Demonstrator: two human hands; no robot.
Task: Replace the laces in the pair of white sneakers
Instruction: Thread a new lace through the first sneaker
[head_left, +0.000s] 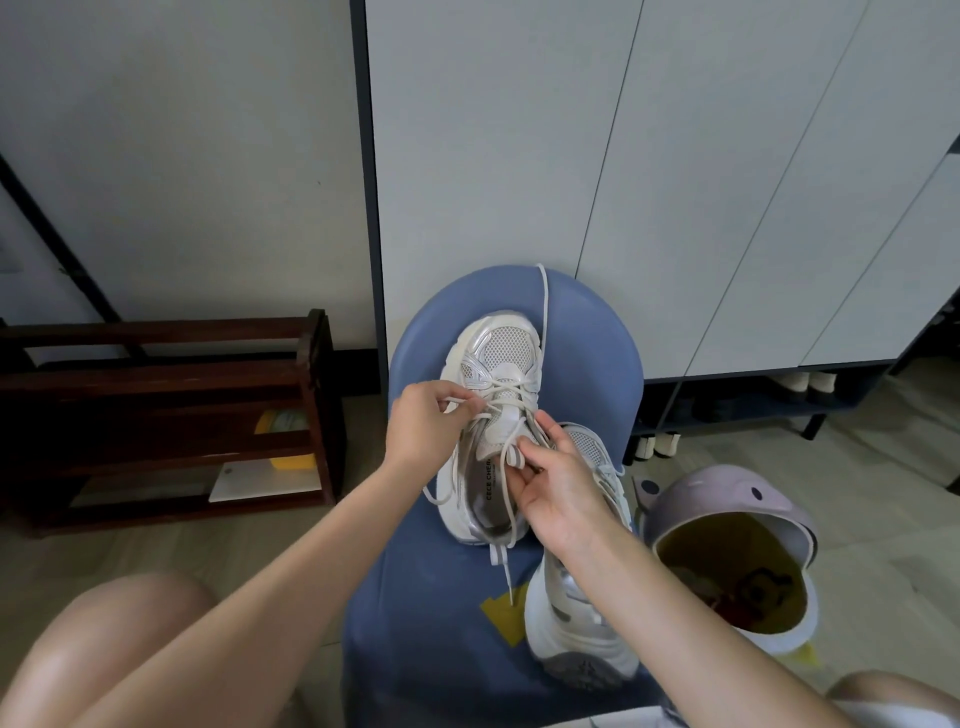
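A white mesh sneaker (501, 353) lies on a blue seat (587, 332), toe pointing away, with a cream lace (544, 306) partly threaded through its eyelets. One lace end trails up over the seat back; another hangs off the heel. My left hand (423, 426) pinches a lace strand at the left eyelets. My right hand (558, 483) holds the tongue and a lace strand at the shoe's opening. The second white sneaker (576, 629) lies on its side at the lower right, partly under my right forearm.
A lilac bin (737, 499) with a yellow liner stands open to the right of the seat. A dark wooden rack (171, 384) stands at the left. White cabinet doors rise behind, with shoes (802, 382) stored underneath. My knees fill the bottom corners.
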